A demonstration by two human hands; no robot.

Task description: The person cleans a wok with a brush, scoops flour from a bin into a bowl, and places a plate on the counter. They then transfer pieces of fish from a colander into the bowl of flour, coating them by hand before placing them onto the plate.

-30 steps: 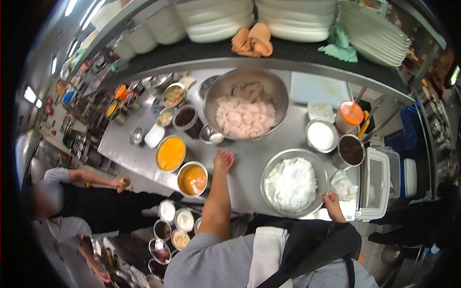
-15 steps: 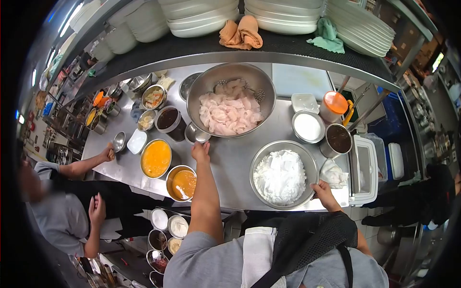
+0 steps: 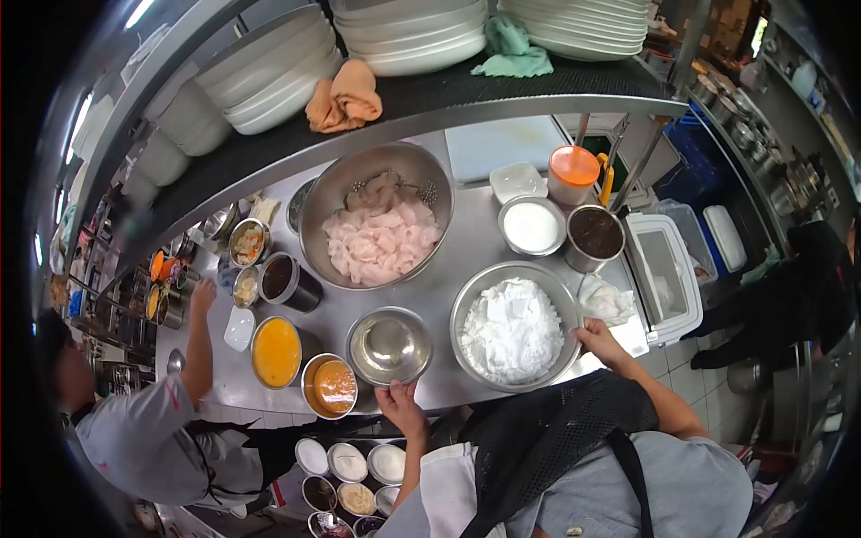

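My left hand (image 3: 403,407) grips the near rim of an empty metal bowl (image 3: 389,339) close to the table's front edge. To its right is a wide metal bowl (image 3: 459,359) heaped with white powder (image 3: 513,332). My right hand (image 3: 603,343) is closed on that bowl's right rim. Behind the empty bowl, a large steel bowl (image 3: 314,242) holds raw, pale pink sliced meat (image 3: 381,238), with a perforated metal tool (image 3: 428,191) partly visible in it. Two pots of orange liquid (image 3: 275,351) (image 3: 329,386) stand left of the empty bowl.
A dark-sauce container (image 3: 291,282) stands on the left; a dark-liquid pot (image 3: 595,238), a white-filled bowl (image 3: 531,224) and an orange-lidded tub (image 3: 572,175) are at back right. Stacked plates (image 3: 408,40) line the overhead shelf (image 3: 395,112). A co-worker (image 3: 152,421) stands at left.
My left hand has brought the empty bowl out from beside the meat bowl, toward me. My right hand stays on the powder bowl. The co-worker's arm now reaches farther over the table, and my view has shifted.
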